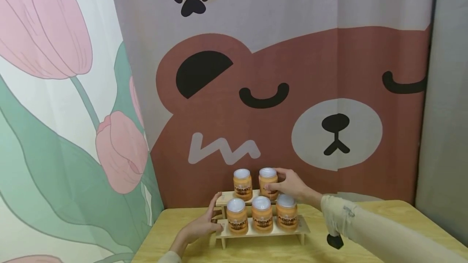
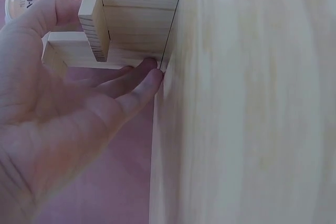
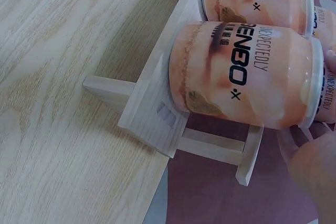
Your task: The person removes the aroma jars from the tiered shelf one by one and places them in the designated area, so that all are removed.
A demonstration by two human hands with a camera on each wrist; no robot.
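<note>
A two-tier wooden rack (image 1: 263, 232) carries orange cans with pale lids. Three stand on its lower shelf: a left can (image 1: 237, 217), a middle can (image 1: 262, 215) and a right can (image 1: 287, 213). On the upper shelf, one can (image 1: 243, 185) sits left of another can (image 1: 266, 182), which my right hand (image 1: 294, 184) grips with the thumb in front and fingers behind. In the right wrist view, the lower right can (image 3: 241, 74) hides most of that hold. My left hand (image 1: 200, 227) touches the rack's left end, thumb at the lower shelf, fairly straight fingers (image 2: 142, 85) reaching toward the upper tier.
The rack stands on a light wooden table (image 1: 321, 251). Behind it hangs a curtain (image 1: 278, 141) printed with a brown bear, and a tulip-print curtain (image 1: 73, 165) hangs at the left. A small black object (image 1: 334, 241) shows below the right sleeve (image 1: 369, 226).
</note>
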